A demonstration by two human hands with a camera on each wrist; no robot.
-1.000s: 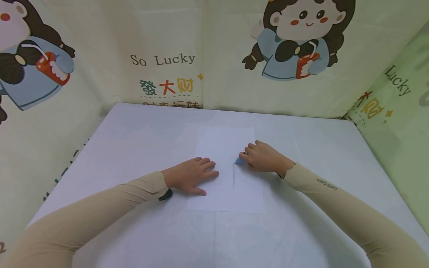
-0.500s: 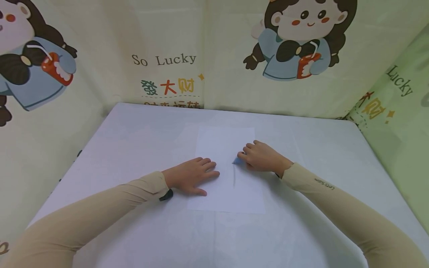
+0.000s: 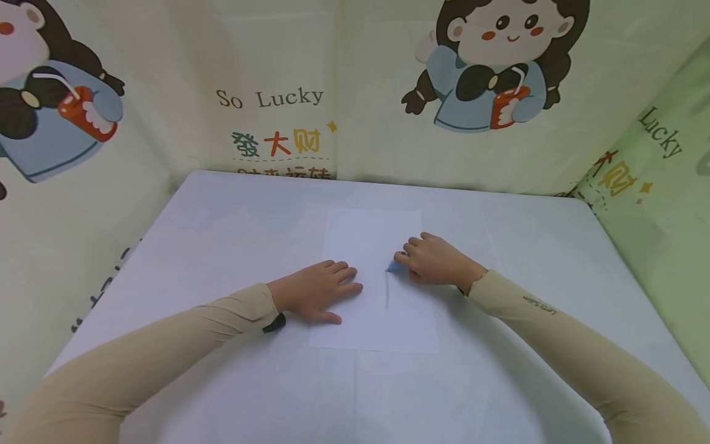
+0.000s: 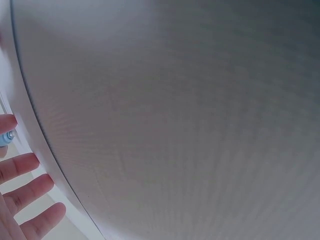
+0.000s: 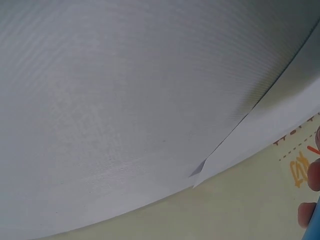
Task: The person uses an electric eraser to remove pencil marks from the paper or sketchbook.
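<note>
A white sheet of paper (image 3: 368, 231) lies on the table in the head view. My left hand (image 3: 316, 291) rests palm down on its left part, fingers spread and holding nothing. Over the paper's right part, my right hand (image 3: 435, 260) pinches a blue marker (image 3: 394, 267), its tip at the upper end of a thin grey-blue vertical line (image 3: 387, 293). The left wrist view shows the spread left fingers (image 4: 31, 194) and the ringed tip of the marker (image 4: 7, 137) beyond them. Only fingertips (image 5: 314, 175) and part of the blue barrel (image 5: 312, 225) appear in the right wrist view.
White cloth covers the table (image 3: 249, 216). Behind it and at both sides hangs a pale curtain (image 3: 366, 92) with cartoon figures and lettering. Beneath the left wrist sits a small black object (image 3: 274, 322).
The right hand and marker tip shift slightly left, then a little back to the right. The drawn line looks about the same. My left hand stays in place on the paper.
</note>
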